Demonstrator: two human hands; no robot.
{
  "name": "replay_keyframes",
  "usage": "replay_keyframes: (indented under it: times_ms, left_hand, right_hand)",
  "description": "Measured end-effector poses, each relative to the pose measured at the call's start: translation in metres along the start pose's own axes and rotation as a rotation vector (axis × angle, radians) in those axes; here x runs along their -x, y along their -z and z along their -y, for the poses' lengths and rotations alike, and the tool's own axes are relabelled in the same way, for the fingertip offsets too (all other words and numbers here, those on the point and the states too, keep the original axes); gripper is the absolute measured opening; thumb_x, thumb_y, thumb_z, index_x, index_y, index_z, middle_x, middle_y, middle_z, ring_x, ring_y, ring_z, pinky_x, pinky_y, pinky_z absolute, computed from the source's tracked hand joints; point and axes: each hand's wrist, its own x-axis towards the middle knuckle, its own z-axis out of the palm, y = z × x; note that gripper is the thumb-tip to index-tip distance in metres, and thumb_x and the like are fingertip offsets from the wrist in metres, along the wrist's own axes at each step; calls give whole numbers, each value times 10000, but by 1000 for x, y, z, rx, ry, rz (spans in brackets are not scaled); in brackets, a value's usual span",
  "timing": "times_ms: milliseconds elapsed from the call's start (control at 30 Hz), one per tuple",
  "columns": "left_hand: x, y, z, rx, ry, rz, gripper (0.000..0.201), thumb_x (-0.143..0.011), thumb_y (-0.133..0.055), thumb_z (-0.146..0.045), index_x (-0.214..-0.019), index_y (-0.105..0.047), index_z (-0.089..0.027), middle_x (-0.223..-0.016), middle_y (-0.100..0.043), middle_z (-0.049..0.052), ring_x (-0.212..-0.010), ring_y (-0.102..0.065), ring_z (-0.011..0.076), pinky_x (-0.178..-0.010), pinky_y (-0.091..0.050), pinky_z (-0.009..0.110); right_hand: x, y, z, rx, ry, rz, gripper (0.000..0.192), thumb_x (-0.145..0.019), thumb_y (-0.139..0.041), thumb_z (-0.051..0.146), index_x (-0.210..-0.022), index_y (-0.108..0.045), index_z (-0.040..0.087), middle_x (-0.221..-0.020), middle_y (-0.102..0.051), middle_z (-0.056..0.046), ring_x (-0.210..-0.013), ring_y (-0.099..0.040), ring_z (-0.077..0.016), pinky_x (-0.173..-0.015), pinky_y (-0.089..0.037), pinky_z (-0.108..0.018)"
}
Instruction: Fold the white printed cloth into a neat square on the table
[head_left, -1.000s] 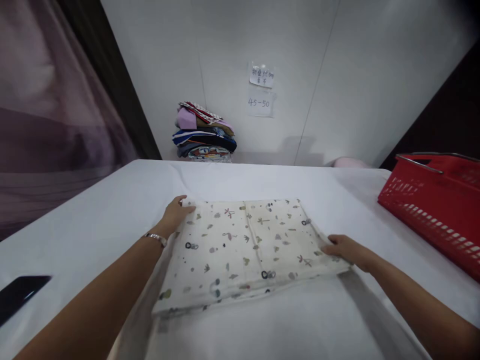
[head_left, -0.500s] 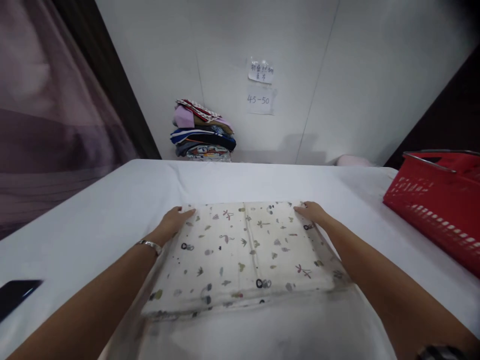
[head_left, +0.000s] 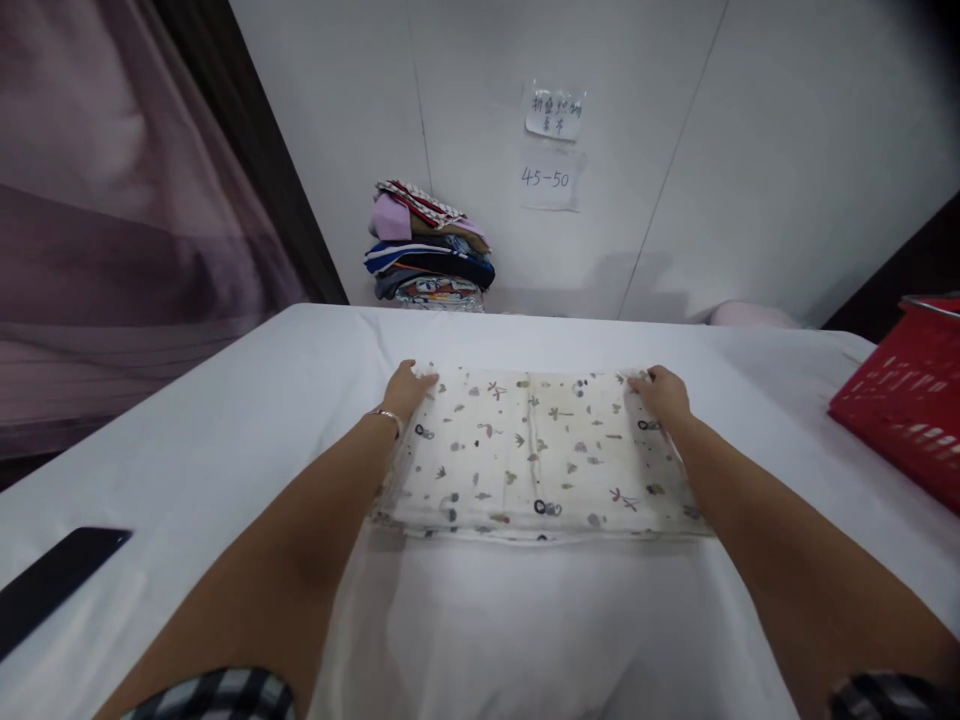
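Observation:
A folded cream cloth (head_left: 510, 455) printed with small plants, birds and other motifs lies on the white-covered table (head_left: 202, 450) before me. At its far left corner, my left hand (head_left: 411, 390) is closed, pinching the edge between thumb and fingers. My right hand (head_left: 664, 395) grips the far right corner the same way. Both arms reach forward along the cloth's sides. Its near edge shows several stacked layers, and a crease runs down the middle. The fingers under the far edge are partly hidden.
A dark phone-like slab (head_left: 60, 580) lies at the left. On the right stands a red plastic basket (head_left: 900, 400). A pile of folded fabrics (head_left: 431, 245) sits beyond the far edge by the wall, below paper signs (head_left: 551, 180). A pink curtain (head_left: 127, 230) hangs at left.
The cloth has moved away from me with both hands on its far corners, and its near edge has straightened. The view has shifted somewhat left.

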Motion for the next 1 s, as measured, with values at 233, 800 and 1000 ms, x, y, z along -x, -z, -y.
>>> replay_keyframes:
  times_ms: [233,800,1000]
  left_hand:
    - [38,2,17,-116,-172,59,775,-743,-628,-446,-1371,-313,-118,-1349,-450,174,-1208,-460,286,-983,-373,343]
    - [201,15,30,-276,-1032,127,186,-854,-536,-256,-993,-650,-210,-1058,-628,64,-1010,-535,205,-876,-408,363]
    - [206,10,22,-352,-1067,158,217,-876,-500,-243,-1046,-628,-201,-1044,-622,66,-988,-535,198,-853,-407,352]
  right_hand:
    - [22,5,-19,160,146,168,569,-786,-526,405,-1270,-493,108,-1227,-560,-162,-1086,-530,-293,-894,-412,-370]
    - [213,14,37,-103,1134,170,258,-873,-474,269,-1033,-664,202,-1034,-663,-99,-977,-586,-243,-866,-457,-428]
    - [218,3,33,-60,1120,112,297,-859,-480,242,-1116,-622,196,-1115,-628,-110,-1023,-553,-264,-854,-457,-447]
